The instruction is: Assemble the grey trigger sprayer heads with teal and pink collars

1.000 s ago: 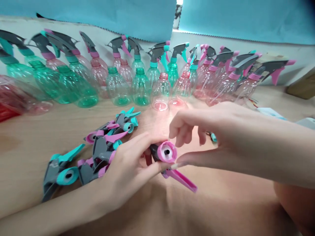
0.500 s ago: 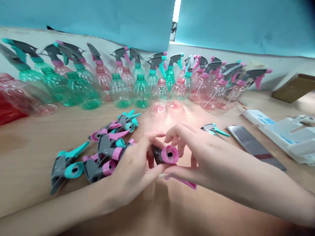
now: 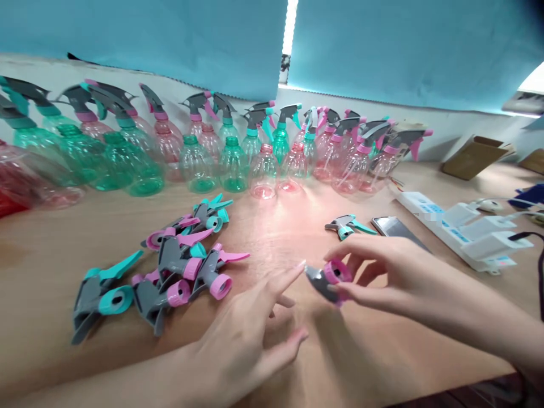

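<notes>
Between its thumb and fingers, my right hand (image 3: 378, 277) grips a grey and pink trigger spray head (image 3: 321, 281) by its pink collar. The collar's opening faces toward me, and the spray head is held above the table. My left hand (image 3: 250, 323) is apart from it, just to the left, fingers spread and nothing in them. A pile of loose trigger spray heads (image 3: 176, 255), grey with pink or teal parts, lies left of my left hand. One grey and teal spray head (image 3: 346, 225) lies by itself beyond my right hand.
Open-necked green bottles (image 3: 234, 170) and pink bottles (image 3: 264, 175) stand along the back, with capped spray bottles (image 3: 280, 130) behind. On the right are a phone (image 3: 397, 229), a white power strip (image 3: 442, 226) with plugged-in chargers and a cardboard box (image 3: 474, 157).
My left hand has let go of the spray head and opened. My right hand has carried the spray head to the right, away from my left hand. The view has shifted slightly right.
</notes>
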A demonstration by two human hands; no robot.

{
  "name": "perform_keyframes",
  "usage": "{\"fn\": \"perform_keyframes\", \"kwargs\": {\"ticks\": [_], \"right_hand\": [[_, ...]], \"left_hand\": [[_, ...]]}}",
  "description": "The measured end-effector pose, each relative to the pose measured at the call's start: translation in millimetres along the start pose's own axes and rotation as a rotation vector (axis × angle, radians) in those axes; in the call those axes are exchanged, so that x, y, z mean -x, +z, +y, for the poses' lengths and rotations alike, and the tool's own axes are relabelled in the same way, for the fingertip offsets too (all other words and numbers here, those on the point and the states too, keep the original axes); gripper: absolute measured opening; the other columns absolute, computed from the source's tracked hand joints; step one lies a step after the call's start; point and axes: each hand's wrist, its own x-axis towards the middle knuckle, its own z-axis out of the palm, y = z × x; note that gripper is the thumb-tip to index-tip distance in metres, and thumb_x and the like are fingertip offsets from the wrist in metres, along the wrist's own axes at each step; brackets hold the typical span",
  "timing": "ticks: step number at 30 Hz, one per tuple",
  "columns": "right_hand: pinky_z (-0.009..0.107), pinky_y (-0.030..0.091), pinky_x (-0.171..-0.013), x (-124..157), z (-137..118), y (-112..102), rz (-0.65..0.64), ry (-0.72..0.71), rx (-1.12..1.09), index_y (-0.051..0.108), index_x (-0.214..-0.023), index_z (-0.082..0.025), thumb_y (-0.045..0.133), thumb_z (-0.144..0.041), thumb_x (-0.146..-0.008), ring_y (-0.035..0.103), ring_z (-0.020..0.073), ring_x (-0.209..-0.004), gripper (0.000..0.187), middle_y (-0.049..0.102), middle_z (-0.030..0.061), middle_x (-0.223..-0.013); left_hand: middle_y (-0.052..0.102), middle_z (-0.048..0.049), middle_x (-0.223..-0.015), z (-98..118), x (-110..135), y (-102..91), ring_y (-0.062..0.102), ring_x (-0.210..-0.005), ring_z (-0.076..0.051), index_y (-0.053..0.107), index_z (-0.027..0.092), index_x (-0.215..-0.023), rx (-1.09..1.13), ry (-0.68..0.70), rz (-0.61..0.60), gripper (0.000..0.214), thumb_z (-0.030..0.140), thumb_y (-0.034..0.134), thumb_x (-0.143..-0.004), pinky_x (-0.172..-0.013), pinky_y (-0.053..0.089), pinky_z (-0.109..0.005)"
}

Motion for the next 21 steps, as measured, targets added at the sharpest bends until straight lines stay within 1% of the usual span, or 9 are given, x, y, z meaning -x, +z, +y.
{"fn": "perform_keyframes", "kwargs": {"ticks": [3, 5, 7, 10, 11, 13, 15, 17, 21], "right_hand": [[0.031, 0.048, -0.055, 5, 25, -17, 0.206, -0.065, 0.358, 0.060, -0.090, -0.021, 0.054, -0.032, -0.084, 0.061, 0.0165, -0.062, 0.014, 0.063, 0.0044, -0.084], [0.034, 0.046, -0.057, 8, 40, -20, 0.246, -0.094, 0.598, 0.059, -0.092, -0.021, 0.053, -0.027, -0.083, 0.060, 0.0195, -0.066, 0.012, 0.062, 0.0064, -0.088], [0.036, 0.047, -0.061, 8, 53, -15, 0.258, -0.095, 0.714, 0.058, -0.094, -0.019, 0.049, -0.023, -0.086, 0.061, 0.0220, -0.071, 0.013, 0.061, 0.0093, -0.093], [0.034, 0.047, -0.059, 8, 65, 3, 0.180, -0.104, 0.733, 0.058, -0.097, -0.019, 0.048, -0.017, -0.085, 0.062, 0.0206, -0.072, 0.015, 0.061, 0.0093, -0.096], [0.033, 0.048, -0.061, 8, 68, 9, 0.142, -0.122, 0.730, 0.058, -0.100, -0.019, 0.050, -0.017, -0.084, 0.063, 0.0218, -0.078, 0.018, 0.062, 0.0092, -0.097], [0.033, 0.048, -0.063, 7, 73, 17, 0.122, -0.131, 0.732, 0.058, -0.102, -0.020, 0.050, -0.017, -0.084, 0.063, 0.0224, -0.083, 0.020, 0.062, 0.0084, -0.097], [0.033, 0.048, -0.063, 5, 75, 20, 0.148, -0.115, 0.751, 0.058, -0.101, -0.020, 0.050, -0.019, -0.085, 0.063, 0.0232, -0.086, 0.018, 0.062, 0.0088, -0.098], [0.031, 0.044, -0.058, 3, 75, 19, 0.190, -0.085, 0.785, 0.058, -0.095, -0.019, 0.049, -0.022, -0.085, 0.063, 0.0238, -0.083, 0.013, 0.063, 0.0094, -0.095], [0.028, 0.027, -0.045, -3, 65, 15, 0.299, -0.015, 0.863, 0.058, -0.084, -0.019, 0.047, -0.025, -0.086, 0.060, 0.0228, -0.066, 0.013, 0.064, 0.0092, -0.084]], "left_hand": [[0.060, -0.0036, -0.107, -6, 1, 3.0, 0.063, -0.083, -0.015, 0.027, 0.029, -0.137, -0.010, -0.008, -0.010, 0.060, 0.015, 0.056, -0.085, -0.074, 0.054, -0.029], [0.059, -0.0029, -0.103, -9, 1, 5.8, 0.062, -0.082, -0.014, 0.032, 0.027, -0.132, 0.007, -0.016, -0.033, 0.054, 0.013, 0.054, -0.086, -0.076, 0.054, -0.029], [0.058, -0.0027, -0.101, -10, 1, 8.6, 0.062, -0.084, -0.014, 0.035, 0.026, -0.129, 0.019, -0.009, -0.064, 0.050, 0.011, 0.052, -0.085, -0.077, 0.054, -0.029], [0.057, -0.0048, -0.107, -9, 1, 10.7, 0.062, -0.089, -0.015, 0.042, 0.023, -0.124, -0.021, 0.017, -0.097, 0.044, 0.008, 0.052, -0.084, -0.078, 0.054, -0.029], [0.058, -0.0053, -0.108, -8, 0, 10.7, 0.062, -0.091, -0.016, 0.044, 0.023, -0.122, -0.043, 0.029, -0.103, 0.042, 0.008, 0.052, -0.083, -0.078, 0.054, -0.030], [0.059, -0.0056, -0.108, -7, -1, 9.9, 0.062, -0.092, -0.017, 0.048, 0.022, -0.117, -0.085, 0.058, -0.102, 0.036, 0.009, 0.052, -0.084, -0.078, 0.054, -0.029], [0.061, -0.0055, -0.104, -8, -2, 8.7, 0.062, -0.091, -0.018, 0.052, 0.021, -0.112, -0.116, 0.083, -0.089, 0.030, 0.010, 0.052, -0.084, -0.077, 0.053, -0.029], [0.063, -0.0054, -0.100, -8, -3, 7.5, 0.062, -0.089, -0.018, 0.056, 0.020, -0.106, -0.148, 0.098, -0.078, 0.023, 0.011, 0.051, -0.085, -0.075, 0.053, -0.029], [0.065, -0.0040, -0.090, -9, 0, 3.8, 0.060, -0.078, -0.018, 0.060, 0.019, -0.095, -0.241, 0.125, -0.027, 0.015, 0.012, 0.049, -0.088, -0.069, 0.050, -0.030]]}}
